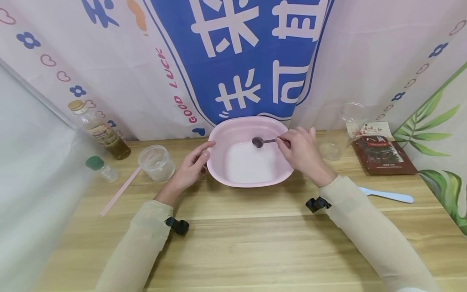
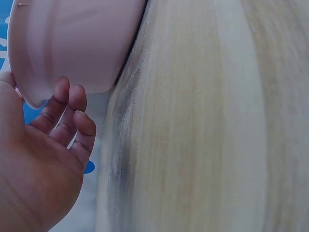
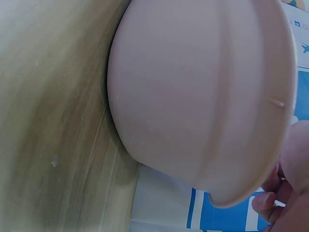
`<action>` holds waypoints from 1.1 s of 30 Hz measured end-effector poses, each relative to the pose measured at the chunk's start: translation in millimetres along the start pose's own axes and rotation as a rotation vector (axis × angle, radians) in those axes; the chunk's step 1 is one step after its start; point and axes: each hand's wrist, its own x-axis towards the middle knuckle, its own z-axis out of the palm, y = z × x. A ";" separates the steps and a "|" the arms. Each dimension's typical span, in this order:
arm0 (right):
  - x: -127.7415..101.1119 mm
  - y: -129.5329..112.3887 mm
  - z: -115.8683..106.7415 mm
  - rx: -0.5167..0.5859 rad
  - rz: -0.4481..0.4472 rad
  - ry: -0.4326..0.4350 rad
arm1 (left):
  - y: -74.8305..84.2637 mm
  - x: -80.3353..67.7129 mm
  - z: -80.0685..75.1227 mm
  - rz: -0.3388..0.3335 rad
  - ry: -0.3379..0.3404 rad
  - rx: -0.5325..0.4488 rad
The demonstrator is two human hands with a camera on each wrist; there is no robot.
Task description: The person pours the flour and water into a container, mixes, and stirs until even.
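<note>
A pink oval basin [image 1: 251,185] stands near the back of the table, with something smooth and white [image 1: 251,162] across its bottom; whether powder or liquid I cannot tell. My right hand [image 1: 302,151] pinches the handle of a small dark spoon [image 1: 258,142] and holds its bowl over the basin, above the white contents. In the right wrist view only part of that hand [image 3: 285,188] shows beyond the rim. My left hand [image 1: 190,164] touches the basin's left rim; the left wrist view shows loosely bent fingers [image 2: 60,92] by the outer wall.
On the left are a clear tub [image 1: 157,164], pink chopsticks [image 1: 122,190], a green-capped jar [image 1: 102,168] and an oil bottle [image 1: 103,132]. On the right lie a brown packet [image 1: 383,154], a light-blue utensil [image 1: 388,196] and a clear round lid [image 1: 330,151]. A printed cloth [image 1: 233,61] hangs behind.
</note>
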 end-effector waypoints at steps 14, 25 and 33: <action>16.6 -4.6 6.9 -0.109 -0.128 -0.116 | 0.1 0.2 0.4 0.011 -0.003 0.000; 16.0 -5.5 9.6 -0.104 -0.259 -0.179 | -2.3 0.0 -0.3 0.005 -0.002 -0.003; 8.5 4.8 -9.7 -0.053 -0.154 -0.078 | -2.5 2.0 0.1 0.011 0.002 -0.039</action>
